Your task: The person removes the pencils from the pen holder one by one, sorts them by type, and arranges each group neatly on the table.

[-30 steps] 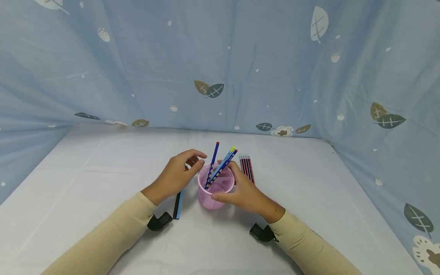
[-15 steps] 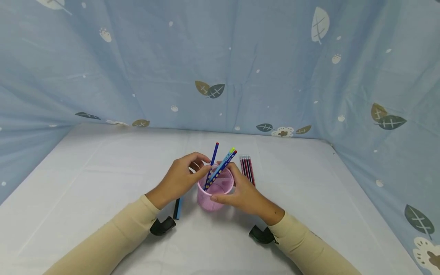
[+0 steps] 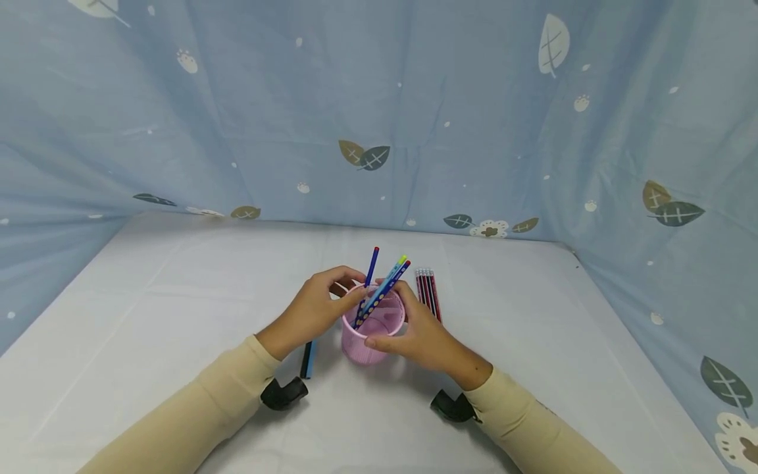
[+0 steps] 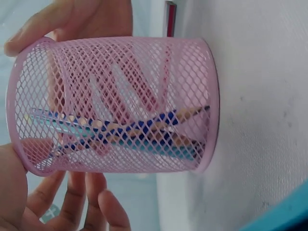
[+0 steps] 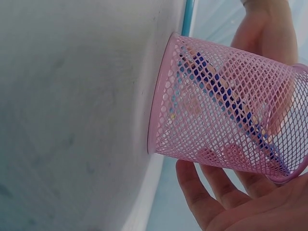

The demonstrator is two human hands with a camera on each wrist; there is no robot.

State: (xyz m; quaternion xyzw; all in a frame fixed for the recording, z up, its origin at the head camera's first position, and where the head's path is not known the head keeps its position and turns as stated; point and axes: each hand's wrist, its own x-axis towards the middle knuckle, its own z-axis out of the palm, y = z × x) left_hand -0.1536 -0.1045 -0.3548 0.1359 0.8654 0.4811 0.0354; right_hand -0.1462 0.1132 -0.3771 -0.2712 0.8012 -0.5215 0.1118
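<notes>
A pink mesh pencil cup (image 3: 362, 347) stands upright on the white table. Three pencils lean inside it: a dark blue pencil (image 3: 372, 266), a light blue pencil with a yellow-green end (image 3: 395, 266) and another dark blue one with dots. My right hand (image 3: 423, 332) grips the cup's right side, thumb near the front rim and fingers round the back, also seen through the mesh in the left wrist view. From the left, my left hand (image 3: 314, 303) holds the rim, its thumb over the edge beside the pencils and its fingers behind the cup (image 4: 120, 106).
Several dark striped pencils with red edges (image 3: 429, 293) lie side by side right of the cup. Left of it, a black pencil and a light blue one (image 3: 310, 360) lie partly under my left hand. A blue leaf-print curtain (image 3: 379, 99) hangs behind the table.
My left hand has moved right and slightly down, from beside the cup onto its rim. My right hand keeps its grip, and the cup stays about where it was.
</notes>
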